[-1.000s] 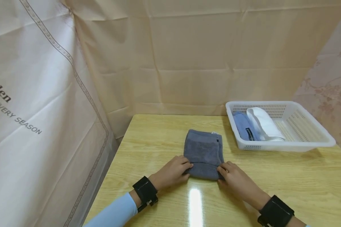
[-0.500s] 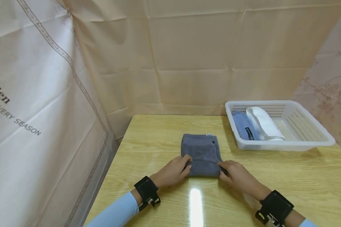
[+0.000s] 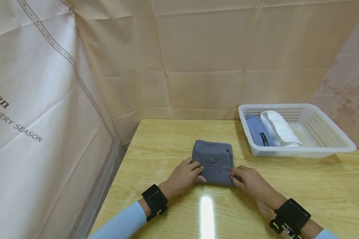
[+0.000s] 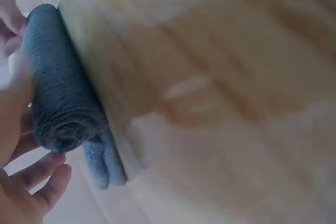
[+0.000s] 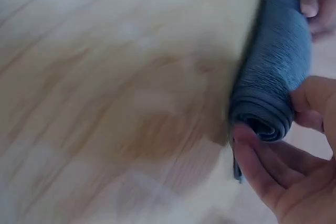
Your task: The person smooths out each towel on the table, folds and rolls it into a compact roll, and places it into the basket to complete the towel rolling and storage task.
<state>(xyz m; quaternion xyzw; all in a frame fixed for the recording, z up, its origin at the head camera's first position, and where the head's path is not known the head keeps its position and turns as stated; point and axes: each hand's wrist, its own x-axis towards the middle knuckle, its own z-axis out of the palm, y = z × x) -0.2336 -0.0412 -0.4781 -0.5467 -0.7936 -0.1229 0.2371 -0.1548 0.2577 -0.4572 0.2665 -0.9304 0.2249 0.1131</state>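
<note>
A dark grey towel [image 3: 213,156] lies on the table, its far part flat and its near edge rolled up. Both wrist views show the thick roll, with layers coiled in a spiral at its end. My left hand [image 3: 182,176] holds the left end of the roll, fingers on top and thumb at the near side. At the right end, my right hand [image 3: 252,182] pinches the roll between thumb and fingers. The flat layers stick out beyond the roll [image 4: 63,66] in the left wrist view. A small pale tag shows at the towel's far edge.
On the back right of the wooden table [image 3: 161,139] stands a white perforated plastic basket [image 3: 323,151]. Inside it lie a folded blue towel [image 3: 258,131] and a folded white towel [image 3: 279,127]. Beige cloth [image 3: 203,59] hangs behind the table, and pale printed cloth [image 3: 48,166] on the left.
The towel slid slightly toward me and left, then a little back to the right. Both hands stay at its roll's ends, with the left fingers shifting further over the top.
</note>
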